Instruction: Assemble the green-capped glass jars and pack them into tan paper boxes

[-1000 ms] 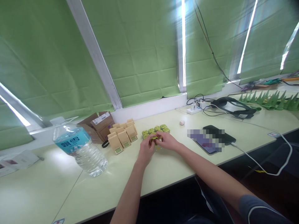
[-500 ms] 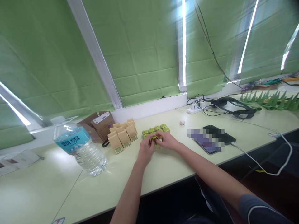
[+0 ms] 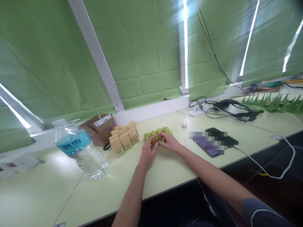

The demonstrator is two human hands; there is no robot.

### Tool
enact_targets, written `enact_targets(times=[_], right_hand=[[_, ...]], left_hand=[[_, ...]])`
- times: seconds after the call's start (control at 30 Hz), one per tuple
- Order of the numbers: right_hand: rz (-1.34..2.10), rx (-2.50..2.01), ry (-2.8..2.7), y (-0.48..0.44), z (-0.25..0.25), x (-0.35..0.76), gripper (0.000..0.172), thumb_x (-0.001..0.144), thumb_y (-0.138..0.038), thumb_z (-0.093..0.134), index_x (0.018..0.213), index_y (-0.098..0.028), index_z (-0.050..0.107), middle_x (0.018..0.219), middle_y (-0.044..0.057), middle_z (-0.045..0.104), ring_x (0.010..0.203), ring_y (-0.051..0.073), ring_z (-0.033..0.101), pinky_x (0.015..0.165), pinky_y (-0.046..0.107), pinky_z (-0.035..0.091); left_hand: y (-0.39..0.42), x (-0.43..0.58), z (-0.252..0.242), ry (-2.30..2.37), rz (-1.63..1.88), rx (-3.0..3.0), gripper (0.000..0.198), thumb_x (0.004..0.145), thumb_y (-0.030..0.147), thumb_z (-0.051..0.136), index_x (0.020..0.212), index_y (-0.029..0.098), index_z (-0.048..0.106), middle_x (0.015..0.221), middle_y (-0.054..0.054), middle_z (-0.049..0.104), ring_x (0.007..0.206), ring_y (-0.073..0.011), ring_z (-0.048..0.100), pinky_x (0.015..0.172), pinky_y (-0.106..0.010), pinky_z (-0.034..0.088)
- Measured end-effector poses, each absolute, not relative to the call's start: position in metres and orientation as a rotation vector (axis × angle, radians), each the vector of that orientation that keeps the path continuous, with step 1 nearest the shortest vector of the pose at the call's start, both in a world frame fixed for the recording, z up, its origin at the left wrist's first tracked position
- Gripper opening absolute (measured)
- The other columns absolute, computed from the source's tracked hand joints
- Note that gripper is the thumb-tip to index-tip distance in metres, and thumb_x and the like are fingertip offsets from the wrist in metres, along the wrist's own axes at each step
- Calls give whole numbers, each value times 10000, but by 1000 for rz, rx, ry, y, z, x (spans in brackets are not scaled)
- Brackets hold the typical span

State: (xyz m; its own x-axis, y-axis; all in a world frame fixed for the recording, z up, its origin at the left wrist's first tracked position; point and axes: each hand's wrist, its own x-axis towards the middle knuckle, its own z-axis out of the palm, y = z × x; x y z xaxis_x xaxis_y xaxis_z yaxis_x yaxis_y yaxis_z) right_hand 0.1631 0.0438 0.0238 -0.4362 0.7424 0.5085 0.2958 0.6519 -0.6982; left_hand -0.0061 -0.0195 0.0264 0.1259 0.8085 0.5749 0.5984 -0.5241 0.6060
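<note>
Several small green packets (image 3: 158, 130) lie in a cluster on the pale table (image 3: 165, 170) at mid distance. My left hand (image 3: 147, 152) and my right hand (image 3: 169, 142) meet at the near edge of that cluster, fingers pinched on one small green packet (image 3: 155, 140) held between them. Just left of my hands stand several small tan boxes with green labels (image 3: 124, 138), upright in rows.
A large water bottle (image 3: 80, 149) lies tilted at the left. Brown cardboard boxes (image 3: 100, 124) sit behind the tan boxes. A phone (image 3: 215, 142) with a white cable lies at the right; a power strip (image 3: 197, 111), a black headset (image 3: 234, 109) and green spiky plastic pieces (image 3: 274, 102) line the window sill side.
Both hands stay at the green cluster; the fingers have shifted slightly on the packet between them. Nothing else has moved.
</note>
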Motion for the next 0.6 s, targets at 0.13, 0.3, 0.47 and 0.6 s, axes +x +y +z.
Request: enact_targets(times=[0.13, 0.3, 0.47, 0.6], right_hand=[[735, -774, -1950, 46, 22, 166, 226, 918, -384, 579, 1072, -222, 611, 870, 15, 656, 538, 119, 520, 530, 270, 432], [808, -666, -1895, 41, 24, 167, 336, 960, -470, 502, 1199, -247, 581, 922, 27, 661, 501, 100, 510, 482, 254, 429], [714, -813, -1621, 68, 32, 175, 332, 960, -468, 463, 1174, -231, 553, 1001, 42, 668, 573, 123, 604, 533, 269, 490], [471, -1145, -1753, 118, 35, 206, 235, 898, -306, 530, 1094, -217, 622, 1106, 71, 685, 887, 196, 674, 776, 334, 534]], left_hand=[[-19, -5, 24, 1337, 1329, 2253, 558, 863, 262, 671, 1390, 241, 490, 1283, -105, 629, 987, -203, 636, 835, -334, 532], [-10, -9, 17, 1386, 1492, 2217, 446, 879, 178, 606, 1314, 247, 534, 1235, -90, 654, 1076, -217, 643, 915, -375, 527], [-7, -14, 16, 1478, 1542, 2259, 477, 829, 134, 643, 1283, 239, 539, 1209, -86, 645, 1120, -235, 622, 960, -393, 508], [-9, -12, 17, 1497, 1529, 2277, 478, 811, 101, 634, 1261, 238, 544, 1177, -83, 626, 1137, -240, 607, 973, -399, 505]])
